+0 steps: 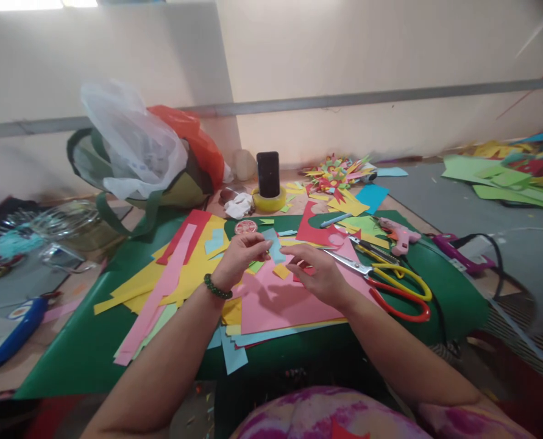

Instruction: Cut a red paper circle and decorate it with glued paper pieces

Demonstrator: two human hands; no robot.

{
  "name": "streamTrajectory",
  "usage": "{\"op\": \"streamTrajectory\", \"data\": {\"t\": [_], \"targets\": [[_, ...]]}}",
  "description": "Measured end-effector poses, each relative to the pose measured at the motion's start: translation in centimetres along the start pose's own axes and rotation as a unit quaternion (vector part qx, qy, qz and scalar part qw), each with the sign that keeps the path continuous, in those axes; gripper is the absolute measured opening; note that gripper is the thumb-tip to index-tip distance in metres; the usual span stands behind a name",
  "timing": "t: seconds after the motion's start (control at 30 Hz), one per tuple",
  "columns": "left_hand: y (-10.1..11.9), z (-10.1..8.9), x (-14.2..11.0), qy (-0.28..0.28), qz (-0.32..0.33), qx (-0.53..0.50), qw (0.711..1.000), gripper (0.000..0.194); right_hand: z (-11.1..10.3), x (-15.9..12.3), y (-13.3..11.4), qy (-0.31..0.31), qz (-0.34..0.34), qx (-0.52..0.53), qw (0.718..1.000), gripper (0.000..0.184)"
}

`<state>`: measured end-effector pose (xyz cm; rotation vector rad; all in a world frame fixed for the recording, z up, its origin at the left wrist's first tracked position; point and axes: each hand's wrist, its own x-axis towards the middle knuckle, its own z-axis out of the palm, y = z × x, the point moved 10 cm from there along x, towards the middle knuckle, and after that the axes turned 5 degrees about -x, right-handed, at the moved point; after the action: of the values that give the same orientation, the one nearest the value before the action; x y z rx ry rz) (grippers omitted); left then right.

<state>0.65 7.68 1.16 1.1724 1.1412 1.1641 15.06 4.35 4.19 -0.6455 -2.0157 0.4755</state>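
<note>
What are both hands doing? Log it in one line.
left hand: holding light-blue paper | right hand: at its edge, contact unclear | beneath: pink sheet | right: scissors

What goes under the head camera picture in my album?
Left hand holds a light blue paper strip, right hand close by, above a pink sheet.

Left grip [240, 259] pinched, right grip [317, 272] loosely curled

Light-blue strip [275, 247]: matt paper. Pink sheet [284, 308]: paper, smooth, matt. Green mat [298, 353] — smooth, slight sheen. Scissors [367, 269]: shiny metal blades [350, 262], smooth plastic-looking handles [392, 266]. White bag [138, 149] — thin, crinkled plastic. Phone [268, 174]: glossy-looking black face. Wall [344, 55]: matt.
</note>
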Motion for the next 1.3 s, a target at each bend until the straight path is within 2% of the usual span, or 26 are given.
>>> {"op": "streamTrajectory", "data": {"t": [0.1, 0.27, 0.37, 0.47, 0.53, 0.6, 0.67, 0.77, 0.83, 0.9, 0.97, 1.03, 1.2, 1.3], "targets": [[-0.1, 0.0, 0.0, -0.006, 0.001, 0.006, 1.0, 0.035, 0.0, 0.1, -0.4, 0.001, -0.016, -0.019, 1.0, 0.017], [0.8, -3.5, 0.7, 0.077, 0.017, -0.014, 0.997, 0.027, -0.7, 0.2, 0.8, 0.028, 0.05, 0.005, 0.998, 0.028], [0.3, -4.9, 1.1, 0.093, -0.021, -0.047, 0.994, 0.015, -0.6, 0.2, 0.9, 0.024, 0.055, -0.009, 0.998, 0.021], [0.4, -5.7, 1.2, 0.11, -0.025, -0.081, 0.99, 0.011, -0.2, 0.1, 0.9, 0.01, 0.047, -0.021, 0.999, 0.017], [0.7, -6.2, 1.2, 0.121, -0.018, -0.051, 0.991, 0.011, -0.1, 0.1, 0.9, 0.004, 0.046, -0.027, 0.999, 0.016], [1.2, -6.6, 1.0, 0.126, -0.007, 0.06, 0.99, 0.018, 0.0, 0.0, 1.0, 0.0, 0.047, -0.031, 0.998, 0.016], [1.5, -6.3, 1.1, 0.102, -0.004, 0.243, 0.965, 0.028, 0.1, -0.1, 1.1, -0.005, 0.046, -0.033, 0.998, 0.017], [0.1, -5.7, 1.4, 0.033, -0.044, 0.483, 0.874, 0.033, 0.2, -0.1, 1.1, -0.011, 0.042, -0.036, 0.998, 0.017], [-0.9, -5.8, 1.6, 0.004, -0.071, 0.561, 0.825, 0.03, 0.2, -0.1, 1.1, -0.01, 0.039, -0.04, 0.998, 0.017], [-1.4, -5.9, 1.7, -0.009, -0.08, 0.59, 0.804, 0.026, 0.2, -0.1, 1.1, -0.008, 0.037, -0.044, 0.998, 0.017], [-1.5, -6.1, 1.8, -0.015, -0.086, 0.59, 0.803, 0.025, 0.3, -0.1, 1.0, -0.009, 0.032, -0.048, 0.998, 0.017], [-1.6, -6.4, 1.7, -0.019, -0.096, 0.573, 0.813, 0.028, 0.3, 0.0, 0.9, -0.011, 0.026, -0.052, 0.998, 0.017], [-1.4, -6.8, 1.4, -0.017, -0.116, 0.511, 0.852, 0.034, 0.4, 0.0, 0.7, -0.014, 0.021, -0.056, 0.998, 0.016], [0.1, -6.3, 1.3, 0.002, -0.071, 0.448, 0.891, 0.037, 0.1, 0.0, 0.6, -0.006, 0.024, -0.048, 0.999, 0.016]]}}
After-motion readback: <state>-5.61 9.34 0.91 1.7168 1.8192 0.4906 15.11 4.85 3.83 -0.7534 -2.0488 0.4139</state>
